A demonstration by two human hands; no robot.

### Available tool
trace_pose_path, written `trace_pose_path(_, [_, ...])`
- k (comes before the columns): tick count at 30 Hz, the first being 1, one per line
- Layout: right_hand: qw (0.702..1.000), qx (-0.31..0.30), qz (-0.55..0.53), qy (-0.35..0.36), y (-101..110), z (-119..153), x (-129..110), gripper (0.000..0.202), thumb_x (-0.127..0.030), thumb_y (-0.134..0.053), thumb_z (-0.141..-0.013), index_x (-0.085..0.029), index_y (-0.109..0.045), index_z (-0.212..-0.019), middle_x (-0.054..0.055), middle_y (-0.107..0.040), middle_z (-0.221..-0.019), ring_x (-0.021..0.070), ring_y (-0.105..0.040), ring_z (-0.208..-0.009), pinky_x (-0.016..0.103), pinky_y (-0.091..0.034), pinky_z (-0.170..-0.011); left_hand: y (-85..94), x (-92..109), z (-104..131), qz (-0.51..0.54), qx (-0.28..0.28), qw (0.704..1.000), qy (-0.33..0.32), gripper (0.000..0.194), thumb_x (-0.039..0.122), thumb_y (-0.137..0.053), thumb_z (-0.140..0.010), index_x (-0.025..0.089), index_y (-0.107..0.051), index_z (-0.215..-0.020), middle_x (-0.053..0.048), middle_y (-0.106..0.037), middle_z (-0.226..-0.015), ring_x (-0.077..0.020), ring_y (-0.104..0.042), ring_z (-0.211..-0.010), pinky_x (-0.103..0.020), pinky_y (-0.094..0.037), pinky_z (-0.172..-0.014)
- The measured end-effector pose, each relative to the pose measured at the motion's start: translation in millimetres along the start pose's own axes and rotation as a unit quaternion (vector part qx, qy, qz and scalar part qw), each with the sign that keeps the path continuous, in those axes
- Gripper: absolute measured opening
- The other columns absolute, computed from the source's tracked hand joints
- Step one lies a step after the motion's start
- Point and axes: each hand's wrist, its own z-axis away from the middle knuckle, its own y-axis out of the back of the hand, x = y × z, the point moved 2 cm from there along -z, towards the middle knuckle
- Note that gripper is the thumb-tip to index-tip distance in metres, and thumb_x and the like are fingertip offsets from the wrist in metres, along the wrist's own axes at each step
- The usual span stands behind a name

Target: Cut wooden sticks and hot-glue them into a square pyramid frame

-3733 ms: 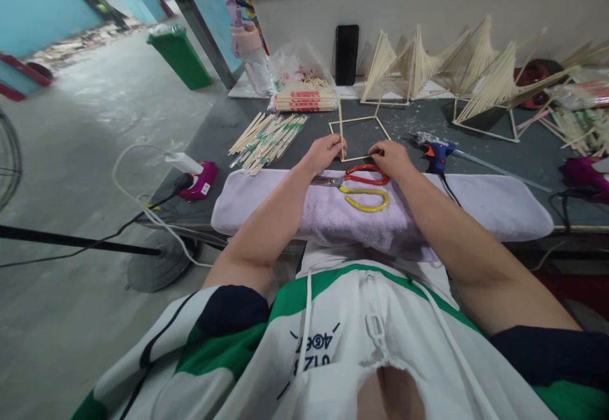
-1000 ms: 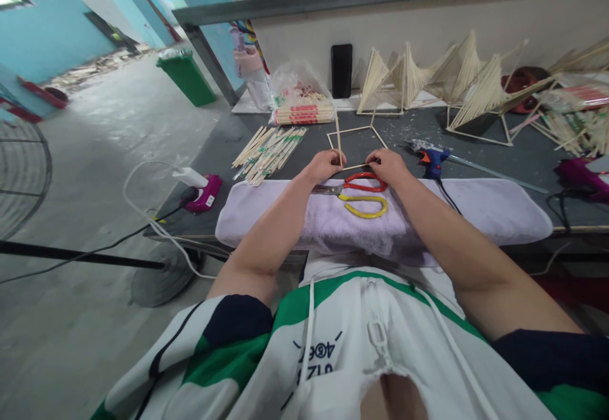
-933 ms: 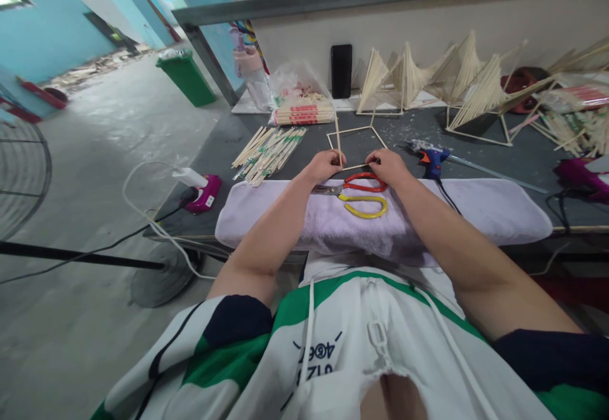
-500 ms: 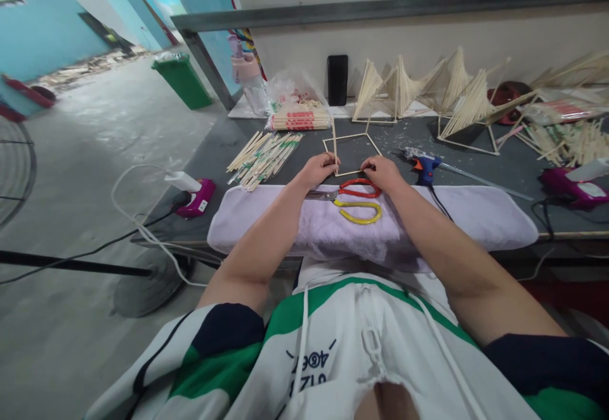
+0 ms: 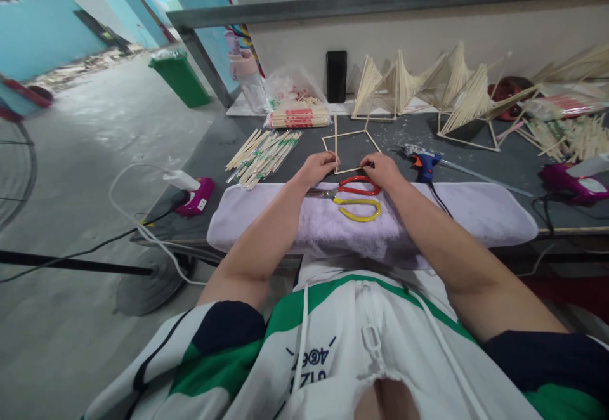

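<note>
A flat frame of thin wooden sticks (image 5: 346, 134), several-sided, lies on the dark table in front of me. My left hand (image 5: 320, 167) is closed in a pinch at the foot of a wooden stick (image 5: 335, 136) that stands about upright at the frame's near left corner. At the near right corner, my right hand (image 5: 382, 170) pinches the frame, its fingertips close to the table. Another stick rises from the frame's far corner. Scissors (image 5: 358, 196) with one red and one yellow handle lie just below both hands, on a lilac towel (image 5: 257, 217).
A blue glue gun (image 5: 427, 163) lies right of my hands. Loose and wrapped chopsticks (image 5: 266, 157) are on the left, below a bagged bundle (image 5: 299, 117). Stick structures (image 5: 404, 87) and a black phone (image 5: 336, 76) stand at the back. Purple power sockets (image 5: 197, 198) sit at both sides.
The stick in my left hand has straightened slightly, its top shifting a little to the right. Both hands stay in place, and the view has moved only slightly.
</note>
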Motion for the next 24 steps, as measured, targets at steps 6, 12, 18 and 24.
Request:
trace_pose_path(6, [1.0,0.008,-0.004,-0.009,-0.3,0.8,0.2,0.028,-0.017,-0.062,-0.092,-0.024,-0.085,-0.107,0.007,-0.077,-0.115,0.0233,-0.069,-0.105,0.035,-0.055,-0.098,0.5,3.5,2.0,-0.002,0.002,1.0,0.014,0.013,0.027,-0.067,-0.083,0.016,-0.073,-0.079,-0.004,-0.073,-0.093,-0.0176,-0.067,-0.087,-0.032,-0.054,-0.09])
trace_pose_path(12, [1.0,0.005,0.0,-0.001,1.0,1.8,-1.5,0.029,-0.016,-0.061,-0.092,-0.023,-0.085,-0.107,0.008,-0.077,-0.116,0.024,-0.069,-0.107,0.036,-0.054,-0.1,-0.4,9.5,2.9,0.013,0.002,0.999,0.035,0.011,0.025,-0.067,-0.08,0.016,-0.072,-0.076,-0.003,-0.071,-0.09,-0.0162,-0.065,-0.084,-0.03,-0.054,-0.087])
trace_pose_path(18, [1.0,0.002,0.005,-0.004,3.6,3.7,-4.8,0.03,-0.014,-0.061,-0.093,-0.021,-0.085,-0.11,0.009,-0.077,-0.118,0.0241,-0.07,-0.111,0.035,-0.053,-0.102,0.1,8.4,2.5,0.013,-0.002,1.0,0.026,0.013,0.027,-0.066,-0.079,0.016,-0.073,-0.078,-0.003,-0.072,-0.091,-0.017,-0.066,-0.086,-0.031,-0.053,-0.089])
trace_pose_path(24, [1.0,0.004,0.006,0.002,2.4,2.9,-3.0,0.03,-0.015,-0.06,-0.093,-0.022,-0.084,-0.109,0.008,-0.077,-0.115,0.0228,-0.07,-0.107,0.034,-0.054,-0.101,0.3,5.5,2.2,-0.002,-0.002,1.0,0.021,0.014,0.03,-0.067,-0.08,0.017,-0.073,-0.079,-0.003,-0.073,-0.093,-0.0179,-0.066,-0.088,-0.031,-0.053,-0.09])
